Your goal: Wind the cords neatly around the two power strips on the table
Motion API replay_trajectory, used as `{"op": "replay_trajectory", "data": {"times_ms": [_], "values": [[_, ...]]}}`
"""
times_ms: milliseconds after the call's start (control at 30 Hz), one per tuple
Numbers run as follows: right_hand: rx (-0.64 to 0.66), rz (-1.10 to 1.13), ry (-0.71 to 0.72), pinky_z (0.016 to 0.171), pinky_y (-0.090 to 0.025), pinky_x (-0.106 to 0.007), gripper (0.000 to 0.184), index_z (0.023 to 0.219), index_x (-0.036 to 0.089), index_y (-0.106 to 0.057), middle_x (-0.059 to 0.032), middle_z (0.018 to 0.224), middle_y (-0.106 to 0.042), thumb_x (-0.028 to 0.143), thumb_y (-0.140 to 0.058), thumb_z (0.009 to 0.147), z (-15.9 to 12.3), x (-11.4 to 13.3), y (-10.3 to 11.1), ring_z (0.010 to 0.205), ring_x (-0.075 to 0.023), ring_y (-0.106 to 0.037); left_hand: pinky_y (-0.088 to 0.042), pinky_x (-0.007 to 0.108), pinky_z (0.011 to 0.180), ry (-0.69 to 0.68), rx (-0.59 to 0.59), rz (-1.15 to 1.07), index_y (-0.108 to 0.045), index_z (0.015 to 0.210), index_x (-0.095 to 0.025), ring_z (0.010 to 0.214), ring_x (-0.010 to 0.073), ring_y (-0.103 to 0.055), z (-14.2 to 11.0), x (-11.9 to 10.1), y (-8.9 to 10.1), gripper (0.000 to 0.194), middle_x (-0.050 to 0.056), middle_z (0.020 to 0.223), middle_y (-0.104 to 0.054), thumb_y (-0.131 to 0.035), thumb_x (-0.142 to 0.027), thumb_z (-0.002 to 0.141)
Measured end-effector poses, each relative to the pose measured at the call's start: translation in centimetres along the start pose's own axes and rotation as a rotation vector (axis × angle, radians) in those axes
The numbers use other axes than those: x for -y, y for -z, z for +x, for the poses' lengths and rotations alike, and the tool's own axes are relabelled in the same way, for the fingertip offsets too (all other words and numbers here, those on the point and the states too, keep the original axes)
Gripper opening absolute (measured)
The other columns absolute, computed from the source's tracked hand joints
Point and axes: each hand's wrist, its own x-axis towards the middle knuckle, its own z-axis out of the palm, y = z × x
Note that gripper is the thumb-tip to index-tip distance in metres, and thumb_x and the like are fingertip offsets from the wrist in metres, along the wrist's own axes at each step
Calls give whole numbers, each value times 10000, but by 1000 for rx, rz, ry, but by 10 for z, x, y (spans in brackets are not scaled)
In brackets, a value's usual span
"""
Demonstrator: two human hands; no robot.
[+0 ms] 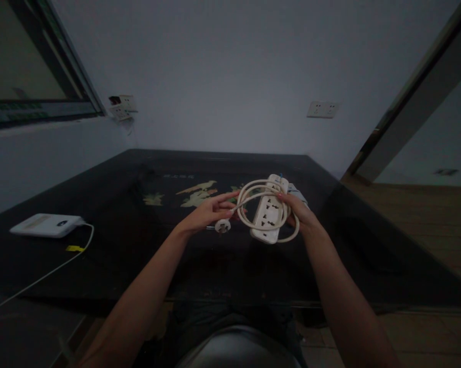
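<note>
A white power strip (269, 210) with several sockets is held tilted above the dark table. Its white cord (241, 214) lies in loose loops across the front of the strip. My right hand (300, 210) is closed around the strip's right side, with the thumb pressing the cord loops against it. My left hand (212, 210) pinches the cord near its free end, left of the loops. Just below the left fingers hangs the round plug (223, 226), its pins turned toward me. The right fingers behind the strip are partly hidden.
The black table (222, 271) has a painted flower pattern. At its left lies a white device (46, 225) with a cable (57, 267) and a yellow tag (74, 249). Wall sockets (323, 109) are on the wall behind; another socket (121, 112) hangs loose at the left corner.
</note>
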Motion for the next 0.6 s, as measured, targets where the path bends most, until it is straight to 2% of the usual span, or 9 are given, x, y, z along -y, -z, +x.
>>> {"op": "replay_trajectory", "data": {"times_ms": [100,333,500,600], "values": [[7,-72,27,792,-562,-405,344,972,221,-600,-68,950,-715,346,-696,666,2,-1,4,857,-256,-682,-486,374,863,15,0,80,-340,1423,-185,984,223,-658,2,4,3,713,153,1096,-691,-661,-281,793],[20,-99,37,760,-560,-399,434,981,216,-562,-73,982,-700,350,-744,611,-1,0,2,819,-245,-677,-497,319,792,44,35,198,-486,1290,-172,965,192,-659,4,14,10,472,125,1057,-704,-588,-201,830],[48,-138,46,742,-561,-397,494,1018,198,-553,-88,1019,-690,329,-761,590,-5,3,-4,822,-248,-675,-497,297,739,88,61,225,-480,1206,-184,912,166,-660,2,13,11,402,110,1068,-688,-580,-150,817],[62,-148,63,748,-563,-402,467,1002,200,-556,-95,1067,-677,333,-757,603,-7,4,-6,870,-262,-671,-492,285,737,59,67,260,-473,1177,-185,900,151,-651,2,14,11,368,97,1056,-682,-563,-142,823]]}}
